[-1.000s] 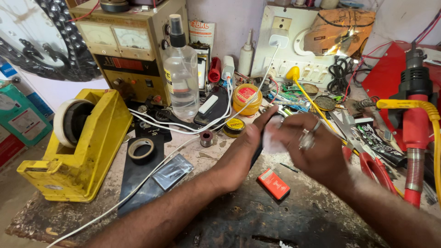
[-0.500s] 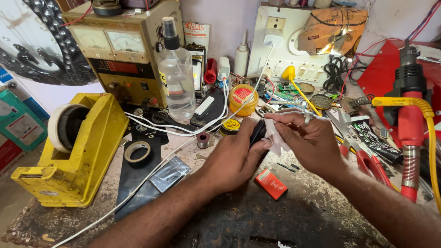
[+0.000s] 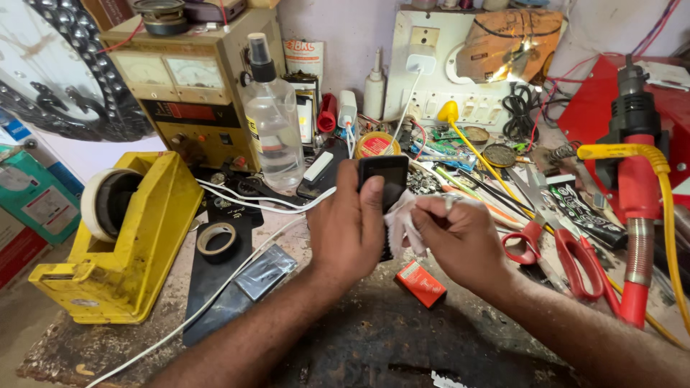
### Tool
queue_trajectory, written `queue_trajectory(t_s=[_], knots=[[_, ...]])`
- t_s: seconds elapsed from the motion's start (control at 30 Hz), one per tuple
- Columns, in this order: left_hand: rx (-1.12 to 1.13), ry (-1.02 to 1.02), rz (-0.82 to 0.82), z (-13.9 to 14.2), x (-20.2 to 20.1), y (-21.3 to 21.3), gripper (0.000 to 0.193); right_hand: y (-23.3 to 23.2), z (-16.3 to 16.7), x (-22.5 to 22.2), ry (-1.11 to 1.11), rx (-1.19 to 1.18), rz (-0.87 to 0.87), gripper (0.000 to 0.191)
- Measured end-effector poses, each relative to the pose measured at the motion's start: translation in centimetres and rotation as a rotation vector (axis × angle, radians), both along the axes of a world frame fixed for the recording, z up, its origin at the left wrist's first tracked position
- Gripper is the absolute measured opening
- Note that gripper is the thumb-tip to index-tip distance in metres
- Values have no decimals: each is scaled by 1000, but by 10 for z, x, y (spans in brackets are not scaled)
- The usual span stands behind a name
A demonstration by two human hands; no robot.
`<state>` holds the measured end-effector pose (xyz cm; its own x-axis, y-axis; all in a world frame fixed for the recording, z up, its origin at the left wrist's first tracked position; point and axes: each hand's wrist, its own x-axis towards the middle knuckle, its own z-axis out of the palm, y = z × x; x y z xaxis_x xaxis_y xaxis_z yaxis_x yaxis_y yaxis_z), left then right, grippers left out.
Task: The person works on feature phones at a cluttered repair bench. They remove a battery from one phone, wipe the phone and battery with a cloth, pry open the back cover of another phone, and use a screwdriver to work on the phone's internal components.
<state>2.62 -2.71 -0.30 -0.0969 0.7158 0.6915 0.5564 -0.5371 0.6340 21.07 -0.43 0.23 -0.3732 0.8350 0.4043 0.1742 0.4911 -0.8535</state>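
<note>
The counter (image 3: 374,345) was a total mess, so here's what sat around the work. A yellow tape dispenser (image 3: 118,244) took up the left side, with a loose tape roll (image 3: 217,238) and a white cable (image 3: 237,276) trailing beside it. A clear spray bottle (image 3: 272,122) stood behind, and red scissors (image 3: 560,248) lay to the right, near a small orange box (image 3: 422,282) just under the hands.

The left hand (image 3: 345,226) gripped a black phone (image 3: 384,178) upright above the middle of the counter, fingers wrapped round it. The right hand (image 3: 460,241) pinched a white cloth (image 3: 401,226) just beside the phone.

Compared with half a second earlier, the phone was lifted higher and stood more upright.
</note>
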Motion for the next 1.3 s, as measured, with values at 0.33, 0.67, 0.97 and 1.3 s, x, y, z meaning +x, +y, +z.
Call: queue_trajectory(t_s=[0.33,0.67,0.97,1.3], knots=[[164,-406,-147,0,-23,20,33,-12,21,-3,-807,-191,83,31],[-136,-622,-513,-23,-15,44,23,4,66,40,-1216,129,-184,33],[-234,-553,-548,-14,-12,32,38,-7,68,48,-839,121,-375,27],[-235,-523,-679,-1,-6,16,57,-36,35,40,-205,-282,-65,49]])
